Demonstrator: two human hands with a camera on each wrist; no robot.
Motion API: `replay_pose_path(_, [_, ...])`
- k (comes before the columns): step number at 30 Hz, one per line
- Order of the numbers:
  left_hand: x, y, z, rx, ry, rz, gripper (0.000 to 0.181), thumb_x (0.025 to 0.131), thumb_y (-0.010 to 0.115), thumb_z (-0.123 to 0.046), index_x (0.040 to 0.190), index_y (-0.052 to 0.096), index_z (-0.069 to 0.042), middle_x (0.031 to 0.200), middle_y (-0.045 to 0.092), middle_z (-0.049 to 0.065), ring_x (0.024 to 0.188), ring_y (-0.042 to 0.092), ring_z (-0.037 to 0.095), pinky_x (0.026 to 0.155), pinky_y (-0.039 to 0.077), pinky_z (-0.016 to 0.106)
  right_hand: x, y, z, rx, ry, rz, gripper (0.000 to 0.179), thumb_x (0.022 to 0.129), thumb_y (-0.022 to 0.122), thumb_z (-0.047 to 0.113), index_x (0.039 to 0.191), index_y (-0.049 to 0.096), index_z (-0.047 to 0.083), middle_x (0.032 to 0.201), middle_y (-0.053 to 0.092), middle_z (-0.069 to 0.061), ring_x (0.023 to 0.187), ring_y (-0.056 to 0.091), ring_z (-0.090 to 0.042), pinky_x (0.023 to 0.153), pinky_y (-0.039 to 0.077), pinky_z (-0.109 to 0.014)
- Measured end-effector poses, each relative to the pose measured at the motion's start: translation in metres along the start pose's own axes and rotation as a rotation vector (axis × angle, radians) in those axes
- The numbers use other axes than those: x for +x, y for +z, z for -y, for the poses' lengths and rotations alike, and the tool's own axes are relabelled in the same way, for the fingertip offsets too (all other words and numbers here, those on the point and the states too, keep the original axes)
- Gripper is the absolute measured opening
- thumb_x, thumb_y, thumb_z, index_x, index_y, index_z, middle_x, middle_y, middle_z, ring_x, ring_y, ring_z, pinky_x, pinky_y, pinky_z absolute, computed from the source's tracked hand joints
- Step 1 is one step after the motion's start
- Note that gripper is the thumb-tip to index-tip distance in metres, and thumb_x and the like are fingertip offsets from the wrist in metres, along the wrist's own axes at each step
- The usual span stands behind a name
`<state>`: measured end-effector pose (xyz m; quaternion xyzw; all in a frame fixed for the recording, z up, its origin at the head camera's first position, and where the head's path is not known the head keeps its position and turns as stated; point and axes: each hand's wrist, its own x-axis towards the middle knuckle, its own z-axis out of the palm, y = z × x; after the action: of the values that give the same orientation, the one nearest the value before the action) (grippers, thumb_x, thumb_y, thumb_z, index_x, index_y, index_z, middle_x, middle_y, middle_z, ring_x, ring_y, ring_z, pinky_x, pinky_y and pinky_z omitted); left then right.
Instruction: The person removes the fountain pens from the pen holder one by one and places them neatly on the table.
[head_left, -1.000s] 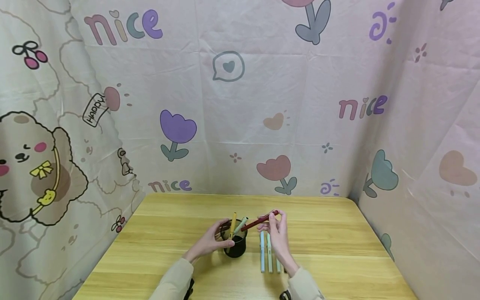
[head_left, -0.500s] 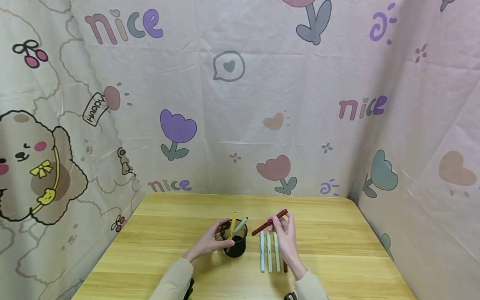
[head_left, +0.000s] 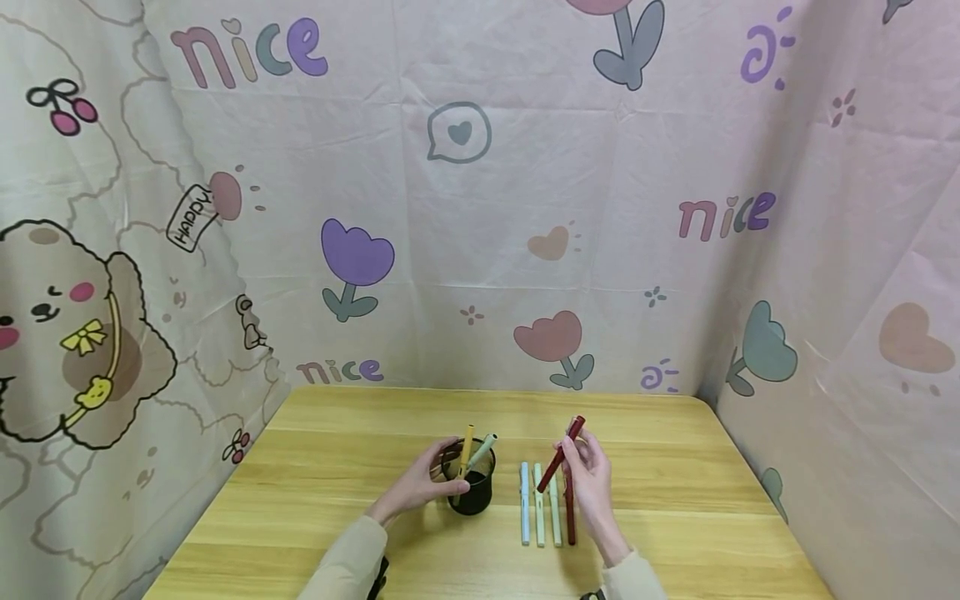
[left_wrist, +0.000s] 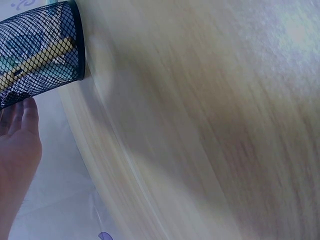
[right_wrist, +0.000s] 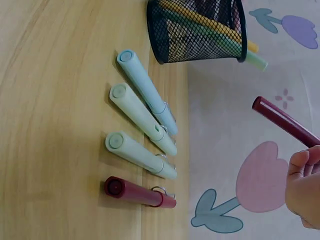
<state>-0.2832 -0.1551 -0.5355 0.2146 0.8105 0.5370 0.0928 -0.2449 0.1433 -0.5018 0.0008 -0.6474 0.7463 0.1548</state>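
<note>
A black mesh pen cup [head_left: 476, 500] stands on the table, gripped between the thumb and fingers of my left hand [head_left: 416, 490]. A yellow pen [head_left: 468, 443] and a pale green pen [head_left: 484, 450] lean inside it. In my right hand [head_left: 592, 483] a dark red pen [head_left: 552, 470] is pinched, slanted in the air right of the cup. Below it lie a light blue pen [right_wrist: 142, 82], two pale green pens, one here [right_wrist: 135, 112], and another dark red pen [right_wrist: 137, 195], side by side. The left wrist view shows the mesh cup [left_wrist: 45, 45] above my fingers.
The wooden table [head_left: 345, 417] has a back edge against a printed cloth [head_left: 465, 217], which also hangs at both sides. The row of pens lies between the cup and the right forearm.
My right hand has moved right, away from the cup, carrying the dark red pen, which has turned steeper. The pens lying beneath show more fully. My left hand and the cup stay put.
</note>
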Motion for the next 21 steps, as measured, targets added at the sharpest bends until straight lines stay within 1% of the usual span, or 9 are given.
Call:
replay_pose_path(6, [0.000, -0.001, 0.001, -0.004, 0.018, 0.011, 0.086, 0.089, 0.078, -0.026, 0.156, 0.028, -0.002, 0.159, 0.037, 0.023, 0.146, 0.035, 0.047, 0.121, 0.032, 0.060, 0.002, -0.008, -0.003, -0.021, 0.028, 0.009, 0.036, 0.102, 0.058, 0.015, 0.133, 0.054, -0.004, 0.089, 0.072, 0.009, 0.067, 0.054, -0.004, 0.060, 0.047, -0.015])
replay_pose_path(10, [0.000, -0.001, 0.001, 0.003, 0.014, 0.006, 0.087, 0.089, 0.078, -0.027, 0.156, 0.029, -0.002, 0.159, 0.037, 0.023, 0.146, 0.035, 0.048, 0.121, 0.032, 0.060, 0.003, -0.015, -0.006, -0.030, 0.027, 0.029, 0.039, 0.102, 0.058, 0.016, 0.137, 0.054, -0.002, 0.088, 0.070, 0.011, 0.071, 0.055, -0.004, 0.062, 0.046, -0.015])
replay_pose_path(14, [0.000, 0.000, 0.002, 0.001, 0.014, 0.006, 0.087, 0.089, 0.078, -0.027, 0.156, 0.029, -0.002, 0.159, 0.037, 0.023, 0.146, 0.035, 0.048, 0.121, 0.032, 0.060, 0.003, -0.022, -0.008, -0.053, 0.013, 0.056, 0.040, 0.102, 0.059, 0.015, 0.138, 0.055, -0.002, 0.086, 0.069, 0.013, 0.076, 0.060, -0.004, 0.061, 0.043, -0.014])
replay_pose_path(16, [0.000, 0.000, 0.002, -0.001, 0.015, 0.006, 0.087, 0.089, 0.078, -0.026, 0.156, 0.029, -0.003, 0.159, 0.037, 0.023, 0.146, 0.035, 0.048, 0.121, 0.032, 0.060, 0.003, -0.025, -0.009, -0.068, 0.030, 0.067, 0.044, 0.102, 0.059, 0.014, 0.141, 0.053, -0.004, 0.087, 0.069, 0.014, 0.079, 0.062, -0.003, 0.061, 0.043, -0.013])
replay_pose_path(18, [0.000, 0.000, 0.002, -0.004, 0.015, 0.006, 0.086, 0.089, 0.078, -0.026, 0.156, 0.029, -0.003, 0.159, 0.037, 0.023, 0.146, 0.035, 0.048, 0.121, 0.032, 0.060, 0.002, -0.028, -0.009, -0.091, 0.064, 0.081, 0.048, 0.101, 0.059, 0.013, 0.144, 0.049, -0.004, 0.090, 0.068, 0.015, 0.082, 0.063, -0.001, 0.064, 0.044, -0.013])
replay_pose_path(21, [0.000, 0.000, 0.001, -0.007, 0.014, 0.005, 0.086, 0.089, 0.078, -0.027, 0.156, 0.029, -0.003, 0.159, 0.037, 0.023, 0.146, 0.035, 0.048, 0.121, 0.032, 0.060, 0.002, -0.033, -0.010, -0.137, 0.120, 0.092, 0.051, 0.102, 0.058, 0.014, 0.148, 0.044, -0.002, 0.093, 0.068, 0.017, 0.089, 0.063, 0.002, 0.070, 0.047, -0.013])
